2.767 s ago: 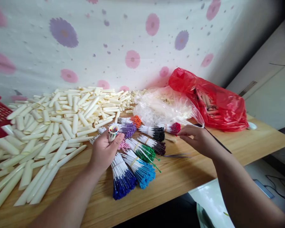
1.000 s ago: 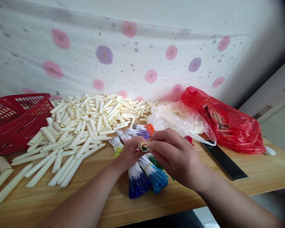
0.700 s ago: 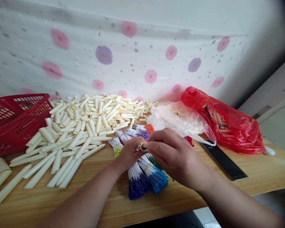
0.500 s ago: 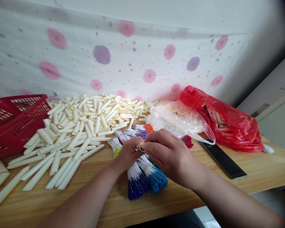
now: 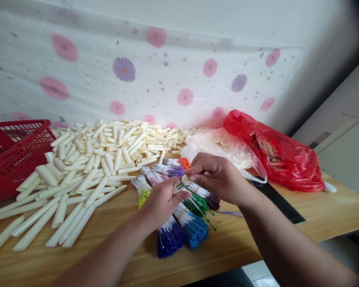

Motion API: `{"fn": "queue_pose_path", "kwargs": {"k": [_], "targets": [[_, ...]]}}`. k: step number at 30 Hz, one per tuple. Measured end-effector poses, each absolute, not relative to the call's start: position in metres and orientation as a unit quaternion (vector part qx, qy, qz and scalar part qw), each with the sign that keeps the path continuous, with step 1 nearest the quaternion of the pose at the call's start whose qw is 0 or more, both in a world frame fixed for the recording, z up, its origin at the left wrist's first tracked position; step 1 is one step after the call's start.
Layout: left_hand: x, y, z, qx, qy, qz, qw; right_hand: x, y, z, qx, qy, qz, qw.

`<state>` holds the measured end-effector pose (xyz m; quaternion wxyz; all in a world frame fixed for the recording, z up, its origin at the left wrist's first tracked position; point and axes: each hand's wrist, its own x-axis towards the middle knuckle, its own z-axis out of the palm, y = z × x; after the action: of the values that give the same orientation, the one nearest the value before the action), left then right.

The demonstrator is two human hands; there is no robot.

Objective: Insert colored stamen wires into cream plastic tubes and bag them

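Observation:
My left hand [image 5: 163, 199] is closed, thumb and fingers pinching a small cream plastic piece with dark slots [image 5: 181, 184]. The fingertips of my right hand [image 5: 217, 175] press together at the upper right end of that piece. Below both hands lie banded bundles of white sticks with coloured ends: dark blue [image 5: 170, 241], light blue [image 5: 196, 231], green [image 5: 199, 205], yellow [image 5: 142, 193] and others. Thin purple strands [image 5: 230, 213] show beneath my right wrist; I cannot tell whether they are held.
Many cream plastic tubes [image 5: 89, 159] are heaped on the left of the wooden table [image 5: 227, 243], beside a red basket [image 5: 18, 155]. Toward the right are a clear plastic bag [image 5: 203, 143], a red bag [image 5: 296, 159] with pinkish-brown pieces, and a flat black object [image 5: 283, 205].
My hands have turned and drawn slightly apart, so the slotted side of the cream piece now shows. Green and dark maroon bundles are less covered. The camera view has shifted slightly.

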<state>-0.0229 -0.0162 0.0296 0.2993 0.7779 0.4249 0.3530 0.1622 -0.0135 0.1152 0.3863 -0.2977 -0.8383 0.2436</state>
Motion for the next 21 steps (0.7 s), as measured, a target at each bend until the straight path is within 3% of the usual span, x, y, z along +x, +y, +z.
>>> {"fn": "queue_pose_path", "kwargs": {"k": [21], "targets": [[-0.025, -0.01, 0.034, 0.729, 0.474, 0.348, 0.35, 0.152, 0.018, 0.097, -0.351, -0.79, 0.362, 0.349]]}}
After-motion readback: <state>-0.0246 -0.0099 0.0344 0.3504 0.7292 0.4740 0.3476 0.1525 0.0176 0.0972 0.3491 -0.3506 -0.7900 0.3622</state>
